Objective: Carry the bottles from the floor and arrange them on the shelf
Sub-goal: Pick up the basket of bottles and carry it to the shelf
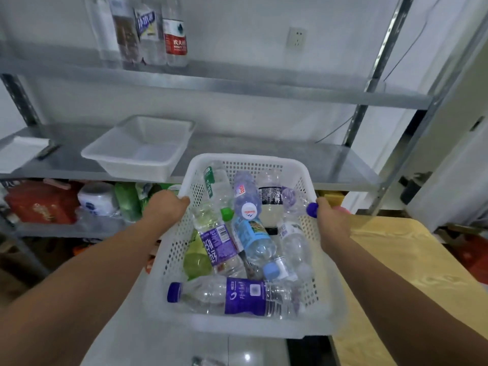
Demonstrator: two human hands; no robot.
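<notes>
Holding the white perforated plastic basket (pixel 250 157) by its side rims, left grip (pixel 165 207) and right grip (pixel 331 220) both curling tight round them, equally near. Carrying clear plastic bottles (pixel 245 297) jumbled inside, axes mixed. Facing the grey metal shelf (pixel 330 159) just beyond the far rim.

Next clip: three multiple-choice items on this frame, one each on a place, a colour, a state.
1. Where is the white tub? A middle shelf; B floor; C top shelf.
2. Cap colour of the bottle lying at the near end of the basket? A red; B purple; C yellow.
3. How is the basket held? A by one hand; B on the floor; C gripped at both sides.
Key: A, the tub sits on that shelf; B, the cap shows purple; C, left hand and right hand each grip a side.
</notes>
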